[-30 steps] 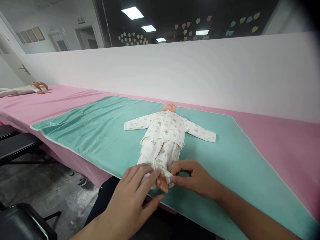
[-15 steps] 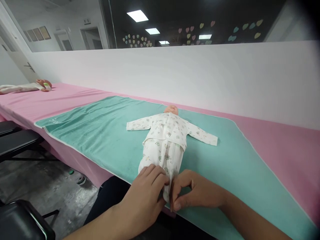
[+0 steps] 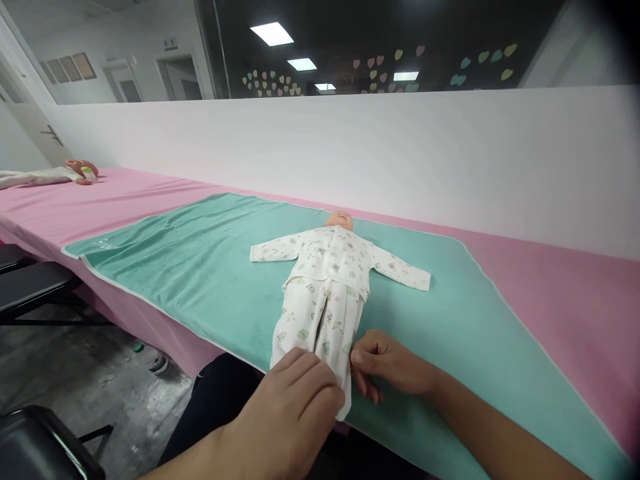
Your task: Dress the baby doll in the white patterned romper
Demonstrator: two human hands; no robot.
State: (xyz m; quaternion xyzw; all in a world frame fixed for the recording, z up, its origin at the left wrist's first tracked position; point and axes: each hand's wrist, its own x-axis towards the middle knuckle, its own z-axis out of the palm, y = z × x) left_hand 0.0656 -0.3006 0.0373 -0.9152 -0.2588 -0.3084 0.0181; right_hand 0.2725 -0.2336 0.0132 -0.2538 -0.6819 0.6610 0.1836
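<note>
A baby doll lies on its back in a white printed long-sleeved top, its sleeves spread out to both sides. Below the top are matching white baby trousers, with a dark gap showing between the two legs. My left hand is closed over the lower trouser legs; its fingertips and thumb are hidden behind the hand. At the outer edge of the leg on the right, my right hand pinches the cloth between thumb and forefinger, its other fingers hanging lower.
A green towel lies under the doll on a pink-covered table. Another doll lies at the far left. Black chairs and a bottle on the floor are at left. A white wall stands behind.
The trouser legs, bunched together before, now lie straighter with a gap between them. My right hand has moved up and outward along the leg. My left hand has shifted slightly lower.
</note>
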